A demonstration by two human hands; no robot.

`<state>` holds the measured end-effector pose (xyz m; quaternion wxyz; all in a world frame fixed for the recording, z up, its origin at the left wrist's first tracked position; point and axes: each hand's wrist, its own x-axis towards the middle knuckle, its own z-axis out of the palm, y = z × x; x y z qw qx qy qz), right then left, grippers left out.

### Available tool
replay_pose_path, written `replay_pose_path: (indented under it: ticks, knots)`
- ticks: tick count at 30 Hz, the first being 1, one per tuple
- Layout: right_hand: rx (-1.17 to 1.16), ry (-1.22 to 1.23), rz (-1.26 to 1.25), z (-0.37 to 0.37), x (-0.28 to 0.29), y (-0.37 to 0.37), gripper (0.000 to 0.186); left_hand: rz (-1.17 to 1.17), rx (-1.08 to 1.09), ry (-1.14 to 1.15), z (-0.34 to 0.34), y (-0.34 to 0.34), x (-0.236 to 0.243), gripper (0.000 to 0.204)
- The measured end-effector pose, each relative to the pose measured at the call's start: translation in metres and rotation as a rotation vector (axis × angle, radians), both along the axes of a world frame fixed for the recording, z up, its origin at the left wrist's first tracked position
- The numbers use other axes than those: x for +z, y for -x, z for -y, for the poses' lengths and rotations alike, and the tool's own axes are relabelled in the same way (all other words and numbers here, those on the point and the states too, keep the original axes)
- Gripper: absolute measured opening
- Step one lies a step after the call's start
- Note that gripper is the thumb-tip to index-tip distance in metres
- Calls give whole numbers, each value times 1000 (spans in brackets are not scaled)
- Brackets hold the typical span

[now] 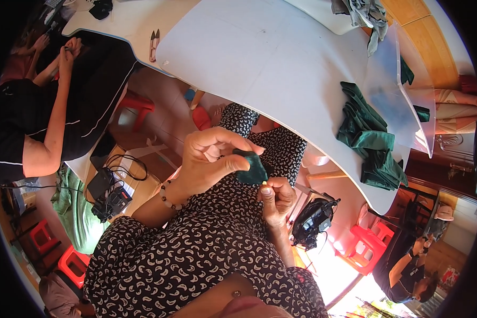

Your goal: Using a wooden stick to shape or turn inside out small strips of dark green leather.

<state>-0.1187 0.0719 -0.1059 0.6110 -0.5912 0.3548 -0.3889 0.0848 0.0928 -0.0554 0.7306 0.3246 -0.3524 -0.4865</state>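
In front of my lap, my left hand (209, 159) pinches a small piece of dark green velvet-like cloth (253, 170) between thumb and fingers. My right hand (277, 199) is closed at the cloth's lower right corner, thumb and forefinger pressed together. A tiny pale yellow bit (264, 183) shows at those fingertips, too small to name. Whether the right fingers also grip the cloth's edge is hidden. More dark green cloth (365, 140) lies in a crumpled strip on the right of the white table (259, 53).
Thread snips (154, 45) lie at the table's left. A clear plastic sheet (395, 90) stands at its right end. A co-worker's arm (53, 127) is at the left. Cables and a black device (111, 201) sit on a carton, and a black bag (314, 220) is at the right.
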Motion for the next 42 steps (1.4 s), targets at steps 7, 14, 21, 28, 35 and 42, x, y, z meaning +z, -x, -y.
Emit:
replay_pose_path:
  ticks: [7,14,21,28,35,42]
  knots:
    - [-20,125,-106,3,5,6,14,295,21,-139,4,-9,20,24]
    - [-53,194,-115,3,10,7,17,377,-42,-25,8,-3,22,23]
    - [-50,110,-4,-9,7,11,25,401,-28,1,9,-1,30,19]
    - [92,11,118,-1,9,7,33,438,-55,9,9,1,35,18]
    - [152,-283,325,-2,1,9,23,516,-23,-20,7,1,33,16]
    - [0,-132,111,-6,1,11,17,513,-52,-42,3,-2,33,19]
